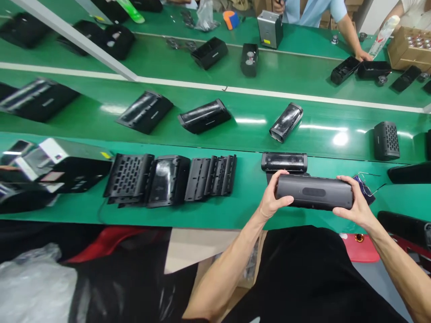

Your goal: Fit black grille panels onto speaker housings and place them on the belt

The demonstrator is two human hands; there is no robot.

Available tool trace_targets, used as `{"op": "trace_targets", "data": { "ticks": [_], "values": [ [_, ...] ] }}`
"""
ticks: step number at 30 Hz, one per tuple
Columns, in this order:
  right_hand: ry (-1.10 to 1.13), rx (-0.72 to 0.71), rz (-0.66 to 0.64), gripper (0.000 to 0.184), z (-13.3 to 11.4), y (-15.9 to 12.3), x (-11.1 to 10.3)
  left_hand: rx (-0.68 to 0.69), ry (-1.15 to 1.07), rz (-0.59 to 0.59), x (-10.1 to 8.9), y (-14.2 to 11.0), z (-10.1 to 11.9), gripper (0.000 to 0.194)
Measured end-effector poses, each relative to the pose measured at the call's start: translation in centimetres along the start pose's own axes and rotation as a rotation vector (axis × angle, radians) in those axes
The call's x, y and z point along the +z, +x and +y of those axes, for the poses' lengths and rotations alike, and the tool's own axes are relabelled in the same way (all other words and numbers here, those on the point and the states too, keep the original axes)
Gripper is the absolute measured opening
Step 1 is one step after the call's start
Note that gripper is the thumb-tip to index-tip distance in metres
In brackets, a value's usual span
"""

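Note:
Between my two hands is a long black speaker housing [326, 194], held level above the green bench near its front edge. My left hand [274, 197] grips its left end, thumb on the near face and fingers over the top. At the right end my right hand [355, 204] holds it the same way. Just behind it another black speaker housing [284, 162] with a shiny grille lies on the bench, partly hidden by the held one. A pair of glasses [368, 190] lies beside my right hand, on something dark blue.
Black perforated grille panels [131, 177] and further panels [210, 179] lie in a row to the left. Beyond the bench, a green conveyor belt [249, 134] carries several speaker housings [286, 122]. Across it, a co-worker's hand [363, 55] touches black housings. A metal post [77, 40] slants at upper left.

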State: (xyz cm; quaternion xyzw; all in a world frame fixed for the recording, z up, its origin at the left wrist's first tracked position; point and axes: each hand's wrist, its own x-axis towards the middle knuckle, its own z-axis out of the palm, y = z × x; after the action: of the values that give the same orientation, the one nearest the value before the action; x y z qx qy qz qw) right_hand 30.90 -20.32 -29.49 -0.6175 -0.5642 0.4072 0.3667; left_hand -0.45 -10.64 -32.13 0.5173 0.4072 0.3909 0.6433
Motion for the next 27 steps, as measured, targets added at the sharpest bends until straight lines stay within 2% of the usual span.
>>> {"op": "trace_targets", "data": {
  "ticks": [3,6,8,11,14,17,22,24,27],
  "values": [
    [0.139,0.116,0.003,0.098,0.3,-0.2,1.1,-0.064,0.010,-0.005,0.1,0.2,-0.6,0.088],
    [0.296,0.325,-0.100,0.105,0.8,-0.4,1.4,-0.224,-0.029,-0.034,0.1,-0.2,-1.7,0.093],
    [0.355,0.396,-0.142,0.110,1.2,-0.9,1.3,-0.330,-0.053,-0.103,0.0,-0.9,-2.3,0.103],
    [0.367,0.390,-0.122,0.106,1.7,-2.0,1.5,-0.368,-0.022,-0.139,-0.3,-2.1,-2.3,0.110],
    [0.346,0.377,-0.068,0.094,2.1,-2.9,2.3,-0.314,0.056,-0.079,-0.1,-2.8,-2.2,0.100],
    [0.410,0.427,-0.029,0.091,2.8,-3.2,3.2,-0.348,0.080,-0.046,0.4,-3.0,-2.6,0.098],
    [0.493,0.537,-0.134,0.093,2.8,-3.7,3.1,-0.439,0.071,-0.045,0.3,-3.7,-3.3,0.094],
    [0.452,0.508,-0.136,0.092,2.5,-4.1,2.8,-0.417,0.065,-0.065,0.2,-4.2,-3.4,0.092],
    [0.399,0.451,-0.070,0.087,2.6,-4.7,3.1,-0.369,0.079,-0.036,0.3,-4.9,-3.9,0.089]
  ]
}}
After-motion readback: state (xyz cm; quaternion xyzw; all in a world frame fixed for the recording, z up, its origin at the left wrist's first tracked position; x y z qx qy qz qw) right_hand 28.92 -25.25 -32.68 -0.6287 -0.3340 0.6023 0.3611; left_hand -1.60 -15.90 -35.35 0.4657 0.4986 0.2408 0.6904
